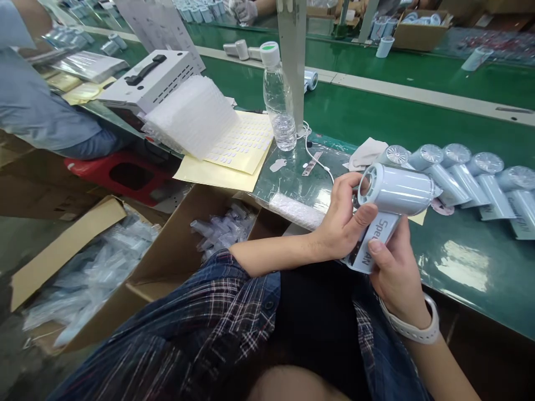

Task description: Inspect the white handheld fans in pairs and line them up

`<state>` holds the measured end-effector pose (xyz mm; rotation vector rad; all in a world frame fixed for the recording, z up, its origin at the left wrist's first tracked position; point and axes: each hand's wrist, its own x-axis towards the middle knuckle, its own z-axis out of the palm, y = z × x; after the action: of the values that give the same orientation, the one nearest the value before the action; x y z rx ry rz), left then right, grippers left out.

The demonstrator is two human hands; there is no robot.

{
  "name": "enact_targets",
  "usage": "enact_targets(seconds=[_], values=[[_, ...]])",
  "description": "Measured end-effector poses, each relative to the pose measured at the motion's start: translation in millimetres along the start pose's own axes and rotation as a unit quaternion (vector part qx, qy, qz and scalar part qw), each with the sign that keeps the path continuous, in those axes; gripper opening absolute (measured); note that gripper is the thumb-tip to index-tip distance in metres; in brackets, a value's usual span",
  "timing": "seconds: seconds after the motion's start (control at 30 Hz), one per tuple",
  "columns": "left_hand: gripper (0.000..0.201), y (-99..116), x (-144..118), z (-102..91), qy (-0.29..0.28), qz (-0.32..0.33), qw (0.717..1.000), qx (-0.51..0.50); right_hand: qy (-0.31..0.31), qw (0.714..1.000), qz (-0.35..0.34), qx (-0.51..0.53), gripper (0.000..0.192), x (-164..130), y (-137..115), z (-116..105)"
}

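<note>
A light blue handheld fan [403, 189] with grey lettering on its handle is held over the table's near edge. My right hand [395, 273] wraps the lower handle, thumb lying on the lettered side. At the left, my left hand [345, 217] grips the fan near the round open end of its barrel, thumb and fingers on either side. Part of the handle's darker side shows between the hands. Several similar fans [487, 167] lie in a row on the table to the right, their barrel ends toward the back.
Left of my hands stand a plastic bottle [279, 100], a yellow sticker sheet [246, 147], bubble wrap [192, 117] and a white box-shaped device [146, 78]. A cardboard box [167, 267] holds clear plastic parts below. A metal post [292, 61] rises behind the table; a co-worker's sleeve [37, 111] is at left.
</note>
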<state>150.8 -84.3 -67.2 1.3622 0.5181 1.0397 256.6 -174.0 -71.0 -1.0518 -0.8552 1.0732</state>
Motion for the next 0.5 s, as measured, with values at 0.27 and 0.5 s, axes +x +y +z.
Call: enact_targets(seconds=[0.27, 0.5], values=[[0.07, -12.8, -7.3, 10.5, 0.02, 0.095, 0.995, 0.031, 0.028, 0.998, 0.016, -0.059, 0.074, 1.6, 2.3, -7.7], [0.077, -30.8, -0.1, -0.9, -0.079, 0.029, 0.994, -0.071, 0.09, 0.99, 0.07, -0.077, 0.072, -12.4, -36.6, -53.6]])
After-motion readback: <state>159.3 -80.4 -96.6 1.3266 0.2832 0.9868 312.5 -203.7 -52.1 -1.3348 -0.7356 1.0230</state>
